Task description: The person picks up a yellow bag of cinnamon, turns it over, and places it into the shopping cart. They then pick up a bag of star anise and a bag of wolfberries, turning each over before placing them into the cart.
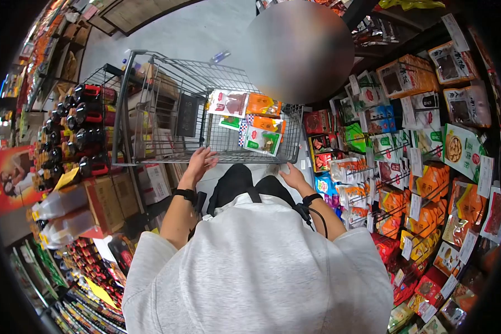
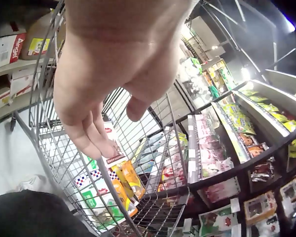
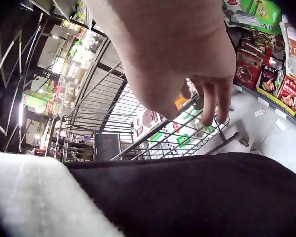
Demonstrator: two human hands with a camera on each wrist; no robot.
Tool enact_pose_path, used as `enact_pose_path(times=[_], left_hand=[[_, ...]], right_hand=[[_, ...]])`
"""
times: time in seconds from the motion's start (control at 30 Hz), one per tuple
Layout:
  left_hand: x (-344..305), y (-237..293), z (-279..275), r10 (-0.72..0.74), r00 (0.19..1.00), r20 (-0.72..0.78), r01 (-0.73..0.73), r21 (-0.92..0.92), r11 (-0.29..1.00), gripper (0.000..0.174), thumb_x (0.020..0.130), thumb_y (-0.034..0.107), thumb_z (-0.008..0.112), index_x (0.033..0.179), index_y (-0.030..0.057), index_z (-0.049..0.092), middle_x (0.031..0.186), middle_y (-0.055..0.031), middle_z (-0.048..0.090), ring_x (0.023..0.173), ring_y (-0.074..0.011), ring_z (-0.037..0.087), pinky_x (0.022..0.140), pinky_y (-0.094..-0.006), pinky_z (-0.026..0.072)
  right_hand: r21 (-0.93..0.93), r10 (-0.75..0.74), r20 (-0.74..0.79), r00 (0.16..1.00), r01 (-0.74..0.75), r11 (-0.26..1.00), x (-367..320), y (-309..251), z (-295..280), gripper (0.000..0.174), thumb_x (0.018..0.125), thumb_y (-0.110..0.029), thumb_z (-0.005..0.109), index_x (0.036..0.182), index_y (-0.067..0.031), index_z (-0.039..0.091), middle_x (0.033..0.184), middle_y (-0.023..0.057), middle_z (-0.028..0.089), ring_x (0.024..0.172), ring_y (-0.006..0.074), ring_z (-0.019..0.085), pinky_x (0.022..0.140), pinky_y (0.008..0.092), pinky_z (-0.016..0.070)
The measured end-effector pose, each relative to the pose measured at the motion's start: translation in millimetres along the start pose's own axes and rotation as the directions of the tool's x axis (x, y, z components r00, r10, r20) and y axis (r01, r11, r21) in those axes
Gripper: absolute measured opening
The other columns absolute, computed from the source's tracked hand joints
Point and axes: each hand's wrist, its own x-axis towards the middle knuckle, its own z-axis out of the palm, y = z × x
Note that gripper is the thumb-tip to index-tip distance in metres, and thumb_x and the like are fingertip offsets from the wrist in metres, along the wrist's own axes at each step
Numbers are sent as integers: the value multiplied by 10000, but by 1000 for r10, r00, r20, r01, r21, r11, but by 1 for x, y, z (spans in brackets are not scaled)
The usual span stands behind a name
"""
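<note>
A wire shopping cart stands side-on in front of the person's legs, with several plastic food packets lying in its basket. My left hand is at the near side rail, its fingers loosely extended and nothing between them. In the left wrist view the left hand overlaps the wire side, packets showing beyond the fingertips. My right hand hangs near the cart's right corner, holding nothing. In the right wrist view the right hand has its fingers pointing down, loosely bent, beside the top rail.
Shelves of bagged foods rise close on the right. Dark bottles and cardboard boxes are stacked on the left. Grey floor lies beyond the cart. A blurred round patch covers the area past its right end.
</note>
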Motion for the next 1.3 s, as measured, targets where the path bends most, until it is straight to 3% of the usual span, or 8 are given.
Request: enact_pose_path(times=[0.2,0.4,0.43,0.63,0.73,0.97,1.2,1.3], left_hand=[[65,48,18,-77,964,255,91,-45,995,715,981,262,565,1508,37,138,1220,-168,604,1024,-266,628,869,-402,536],[144,77,63,-166,924,343,118,155,981,537,966,282,581,1414,68,376,1147,-111,631,945,-216,647,808,-353,547],[161,81,69,-188,916,356,133,173,976,504,965,281,581,1387,67,408,1129,-102,635,938,-210,647,800,-344,546],[212,93,123,-177,914,366,71,287,955,316,951,281,601,1163,47,582,1021,-54,637,834,-170,625,744,-320,538],[239,79,132,-205,909,363,87,316,945,347,943,283,615,1188,40,581,1056,-48,627,842,-181,627,755,-335,543],[287,38,129,-311,915,257,225,314,922,346,930,271,621,1200,67,551,1012,-33,601,851,-181,606,744,-349,528],[329,21,140,-262,941,215,160,397,904,372,901,293,640,1199,91,547,1027,-26,579,888,-174,561,750,-367,496],[350,14,139,-299,932,202,191,426,884,528,893,334,659,1324,85,484,1125,-42,552,976,-192,525,811,-402,486]], right_hand=[[168,165,-78,983,-151,974,4,-31,-5,717,866,-413,653,1398,15,433,1216,229,632,1151,358,599,974,391,471],[457,225,60,972,-227,860,16,-31,28,636,889,-253,674,1410,11,424,1000,121,704,798,173,650,752,291,519],[236,272,57,961,-277,931,14,-38,31,618,891,-240,667,1410,-4,430,994,129,713,851,170,665,776,292,520],[335,316,60,947,-317,887,-7,-87,46,771,889,-378,649,1493,-51,299,1126,181,688,1062,329,654,925,364,497],[356,361,84,929,-366,860,-20,-100,52,817,902,-373,636,1526,-71,205,1150,188,678,1064,348,650,921,371,498],[424,338,-14,941,-301,854,-41,-144,32,595,942,-281,607,1449,-76,371,1113,155,697,959,288,694,845,357,527],[587,364,-111,925,-235,775,-47,-149,24,405,952,-202,598,1330,-84,515,1035,160,704,871,293,700,768,346,546],[602,399,-149,905,-237,763,-53,-147,21,394,961,-230,596,1316,-76,522,1042,168,701,889,293,697,785,349,543]])
